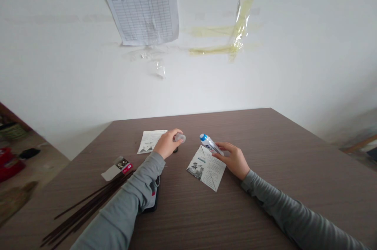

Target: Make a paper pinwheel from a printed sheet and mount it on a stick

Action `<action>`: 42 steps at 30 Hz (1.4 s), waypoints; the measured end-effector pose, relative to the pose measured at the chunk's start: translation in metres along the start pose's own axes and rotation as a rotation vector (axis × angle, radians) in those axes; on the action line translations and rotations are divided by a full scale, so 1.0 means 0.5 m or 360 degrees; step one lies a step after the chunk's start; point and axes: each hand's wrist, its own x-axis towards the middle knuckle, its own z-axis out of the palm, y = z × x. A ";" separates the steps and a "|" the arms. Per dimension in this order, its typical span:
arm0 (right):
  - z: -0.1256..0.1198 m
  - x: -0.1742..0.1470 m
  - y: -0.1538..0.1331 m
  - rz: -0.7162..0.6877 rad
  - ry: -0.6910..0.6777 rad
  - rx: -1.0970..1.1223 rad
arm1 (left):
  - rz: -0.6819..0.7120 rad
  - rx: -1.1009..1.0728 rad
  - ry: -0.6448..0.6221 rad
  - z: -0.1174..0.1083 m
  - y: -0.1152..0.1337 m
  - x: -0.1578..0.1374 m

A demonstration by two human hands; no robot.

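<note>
My right hand [235, 159] is closed around a glue bottle [211, 144], white with a blue top, tilted with the top toward the upper left. Below it lies a folded square of printed paper [206, 171] with crease lines, flat on the table. Between the fingertips of my left hand [167, 144] is a translucent cap [180, 137], apart from the bottle. Partly behind that hand rests another sheet of printed paper [150, 140]. A small dark object [176, 150] shows under my left fingers, too hidden to name.
Several thin dark sticks [88, 210] lie at the table's left, beside a small white and pink card or packet [119, 168]. A dark-edged flat object [151, 203] is partly covered by my left sleeve. The brown table [279, 156] meets a white wall with a taped chart [144, 14].
</note>
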 end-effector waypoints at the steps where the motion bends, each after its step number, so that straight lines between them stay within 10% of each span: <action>1: -0.001 0.000 -0.004 0.0034 0.0010 0.0055 | 0.0003 -0.0006 -0.0002 0.001 -0.010 0.005; 31: -0.005 -0.003 0.001 0.0250 0.0035 0.0234 | -0.0059 0.0386 -0.0255 0.038 -0.024 0.020; 42: 0.000 -0.001 0.014 0.0238 0.0087 0.0291 | 0.0411 0.0389 -0.0518 0.100 0.049 -0.157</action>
